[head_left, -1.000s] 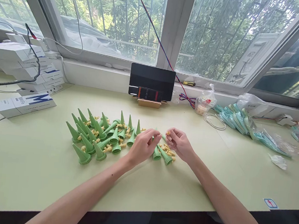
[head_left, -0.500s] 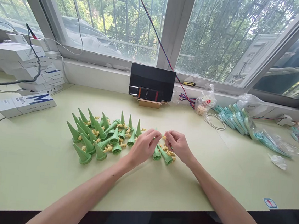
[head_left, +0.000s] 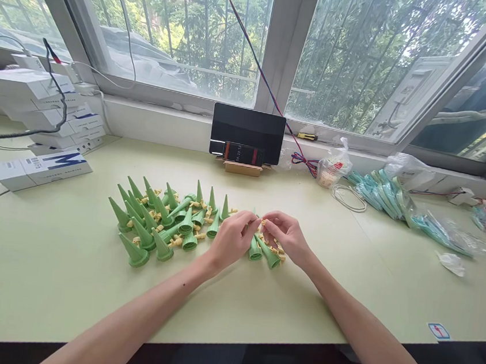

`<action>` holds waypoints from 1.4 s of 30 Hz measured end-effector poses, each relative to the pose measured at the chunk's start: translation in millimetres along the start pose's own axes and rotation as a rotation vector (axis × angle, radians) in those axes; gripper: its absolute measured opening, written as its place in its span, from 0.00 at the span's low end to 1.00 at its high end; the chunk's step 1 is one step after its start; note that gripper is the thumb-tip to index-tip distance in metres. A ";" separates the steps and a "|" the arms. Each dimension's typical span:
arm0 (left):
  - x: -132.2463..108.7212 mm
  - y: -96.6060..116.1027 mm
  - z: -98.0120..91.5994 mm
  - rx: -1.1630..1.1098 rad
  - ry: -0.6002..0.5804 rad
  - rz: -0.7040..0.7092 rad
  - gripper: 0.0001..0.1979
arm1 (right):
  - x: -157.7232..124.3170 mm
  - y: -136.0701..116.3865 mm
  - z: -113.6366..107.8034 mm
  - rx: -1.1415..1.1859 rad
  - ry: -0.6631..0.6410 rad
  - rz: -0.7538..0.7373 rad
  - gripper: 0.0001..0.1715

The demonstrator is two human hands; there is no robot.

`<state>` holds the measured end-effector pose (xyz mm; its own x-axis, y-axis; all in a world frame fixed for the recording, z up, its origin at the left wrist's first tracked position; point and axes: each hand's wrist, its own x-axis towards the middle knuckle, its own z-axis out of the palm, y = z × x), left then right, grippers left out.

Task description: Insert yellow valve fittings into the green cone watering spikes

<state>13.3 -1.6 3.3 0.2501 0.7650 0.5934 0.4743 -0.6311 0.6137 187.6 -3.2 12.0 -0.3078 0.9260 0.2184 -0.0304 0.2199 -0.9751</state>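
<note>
My left hand [head_left: 234, 236] is closed in a pinch, and whatever its fingertips hold is hidden. Facing it, my right hand [head_left: 287, 236] pinches a small yellow plastic piece [head_left: 263, 222] between thumb and fingers. The fingertips of both hands almost meet around that piece. Below them lie green cone-shaped spikes [head_left: 270, 255] with hollow threaded ends, beside more yellow pieces [head_left: 282, 252]. To the left spreads a group of several green spikes [head_left: 138, 252], some upright and some on their sides, many with yellow valve-like fittings attached.
A phone [head_left: 243, 154] showing a timer leans on a dark screen [head_left: 249, 126] by the window. White boxes [head_left: 44, 169] are at the left. On the right are a bagged cup [head_left: 333, 169], a coiled white cable [head_left: 349, 199], teal plastic packets [head_left: 383, 194] and a crumpled tissue [head_left: 452, 263].
My right hand has moved slightly left with the yellow piece, closing the gap to my left hand. The left hand has barely shifted, and the spikes lie as before.
</note>
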 end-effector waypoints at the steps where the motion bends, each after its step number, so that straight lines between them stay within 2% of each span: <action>1: -0.1 0.1 0.1 0.001 -0.002 0.002 0.14 | -0.1 0.4 -0.1 0.010 -0.002 0.001 0.14; 5: 0.2 0.3 -0.1 -0.002 0.005 0.016 0.16 | 1.3 3.3 -1.7 0.115 0.005 0.020 0.15; 11: 1.1 1.4 -1.0 -0.006 0.013 0.029 0.19 | 3.5 2.4 -5.0 0.335 0.001 0.128 0.16; 18: 1.1 -0.2 -2.0 0.057 0.056 0.012 0.21 | 4.1 1.9 -5.9 0.359 0.018 0.159 0.19; 23: 1.0 -4.5 -2.0 0.098 0.070 -0.015 0.12 | 4.8 3.8 -7.3 0.356 0.025 0.160 0.18; 26: 0.7 -5.0 -2.5 0.130 0.038 -0.039 0.11 | 4.4 4.0 -7.5 0.349 0.038 0.156 0.18; 34: -1.6 -3.8 -1.8 0.344 -0.158 -0.040 0.13 | 5.4 5.4 -6.8 0.323 0.105 0.130 0.18; 42: -1.5 -4.8 -1.6 0.354 -0.218 -0.144 0.15 | 5.8 4.1 -4.9 0.292 0.122 0.137 0.19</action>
<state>9.2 0.1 0.3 0.3145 0.8752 0.3675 0.7679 -0.4622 0.4435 190.3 4.6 9.5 -0.2127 0.9745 0.0710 -0.2730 0.0105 -0.9620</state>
